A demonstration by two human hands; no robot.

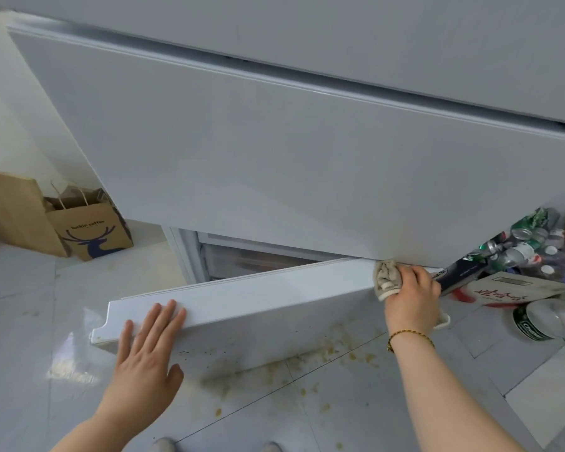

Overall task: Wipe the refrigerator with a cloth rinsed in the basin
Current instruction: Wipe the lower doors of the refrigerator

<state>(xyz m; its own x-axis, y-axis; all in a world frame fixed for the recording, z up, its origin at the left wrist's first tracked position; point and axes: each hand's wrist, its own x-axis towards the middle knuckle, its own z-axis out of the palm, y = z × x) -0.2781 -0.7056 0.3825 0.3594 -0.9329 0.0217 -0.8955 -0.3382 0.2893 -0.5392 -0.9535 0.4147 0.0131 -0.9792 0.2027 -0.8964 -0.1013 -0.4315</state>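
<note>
The white refrigerator [291, 151] fills the upper view, its middle door shut. Its bottom door [258, 301] stands swung open toward me, and a drawer shows in the gap behind it. My left hand [149, 345] lies flat with straight fingers on the top edge of that open door, near its free left end. My right hand [413, 296] grips a crumpled beige cloth [386, 277] and presses it where the open door's top edge meets the bottom of the middle door. No basin is in view.
Two brown paper bags [88, 226] stand on the floor at the left by the wall. Several empty bottles and cans [532, 249] and a printed bag [509, 288] lie piled at the right. The grey tiled floor [307, 370] under the door carries yellowish stains.
</note>
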